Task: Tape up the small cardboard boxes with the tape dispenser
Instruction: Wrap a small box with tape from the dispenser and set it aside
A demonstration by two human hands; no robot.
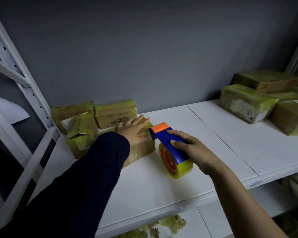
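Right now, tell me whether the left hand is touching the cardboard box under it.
Touching. The head view shows the left hand lying flat, fingers straight, on top of the cardboard box, with no gap.

place: storeroom or parcel-packing area | white metal shelf [213, 152] on perforated uprights [33, 95] | taped cardboard boxes [115, 114] with printed labels piled at its back-left corner, more boxes [244, 102] at its right edge | bare grey wall [144, 48] behind
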